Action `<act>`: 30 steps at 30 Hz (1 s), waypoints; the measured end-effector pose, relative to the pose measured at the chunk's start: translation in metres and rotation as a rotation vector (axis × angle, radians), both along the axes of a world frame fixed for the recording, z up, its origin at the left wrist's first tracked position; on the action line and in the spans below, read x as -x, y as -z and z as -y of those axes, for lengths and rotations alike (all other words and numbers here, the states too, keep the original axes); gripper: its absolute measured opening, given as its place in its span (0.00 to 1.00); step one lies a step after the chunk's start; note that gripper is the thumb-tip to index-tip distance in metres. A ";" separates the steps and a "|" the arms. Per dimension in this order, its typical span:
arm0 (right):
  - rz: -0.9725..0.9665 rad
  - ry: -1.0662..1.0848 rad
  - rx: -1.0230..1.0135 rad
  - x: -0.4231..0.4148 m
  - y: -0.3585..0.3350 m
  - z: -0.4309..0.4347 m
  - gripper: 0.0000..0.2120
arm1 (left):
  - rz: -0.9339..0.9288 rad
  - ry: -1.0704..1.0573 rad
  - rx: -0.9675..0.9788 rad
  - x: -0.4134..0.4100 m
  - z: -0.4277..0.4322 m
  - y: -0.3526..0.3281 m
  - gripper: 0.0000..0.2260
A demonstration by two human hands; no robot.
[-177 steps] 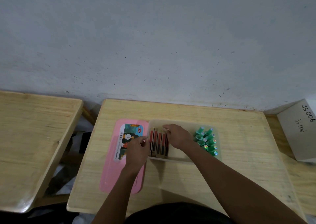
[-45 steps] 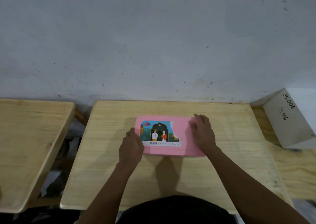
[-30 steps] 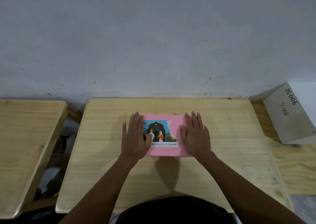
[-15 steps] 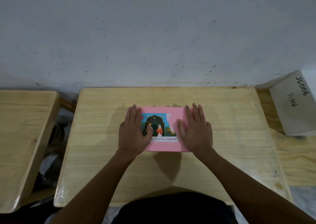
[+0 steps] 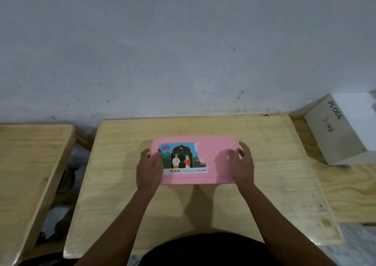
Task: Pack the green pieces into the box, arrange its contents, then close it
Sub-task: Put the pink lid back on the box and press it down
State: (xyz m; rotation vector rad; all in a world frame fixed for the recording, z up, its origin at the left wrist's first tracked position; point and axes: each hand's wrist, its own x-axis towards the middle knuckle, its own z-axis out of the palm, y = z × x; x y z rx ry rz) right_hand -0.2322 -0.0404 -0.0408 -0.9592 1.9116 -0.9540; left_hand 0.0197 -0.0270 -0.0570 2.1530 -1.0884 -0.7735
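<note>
The box (image 5: 216,177) sits shut in the middle of the wooden desk (image 5: 203,208). Its pink lid (image 5: 213,150) covers it fully and carries a colourful sticker (image 5: 182,158) on its left half. The green pieces are hidden under the lid. My left hand (image 5: 149,168) grips the box's left end, thumb on the lid and fingers bent round the edge. At the right end, my right hand (image 5: 242,164) curls its fingers over the lid's edge.
A second wooden desk (image 5: 30,164) stands to the left across a gap. A white block marked "JS006" (image 5: 341,131) lies on the surface at the far right. A grey wall (image 5: 183,52) rises just behind the desk.
The lid was put on the box. Both hands lay flat on the lid half a second ago; they have slid outward to its two ends and curled round the edges.
</note>
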 end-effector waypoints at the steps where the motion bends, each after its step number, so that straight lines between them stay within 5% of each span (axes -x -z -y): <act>1: 0.080 -0.019 -0.008 0.004 -0.001 -0.004 0.22 | -0.036 -0.018 -0.019 -0.002 -0.002 0.001 0.18; 5: 0.305 -0.079 -0.033 0.014 -0.001 -0.010 0.21 | -0.039 0.009 -0.053 -0.008 -0.004 -0.002 0.20; 15: 0.414 0.000 0.016 0.037 -0.008 0.060 0.18 | -0.065 0.050 -0.018 0.014 0.065 -0.028 0.19; 30: 0.253 -0.124 0.010 0.038 0.003 0.119 0.18 | 0.003 0.097 -0.101 0.015 0.129 -0.018 0.20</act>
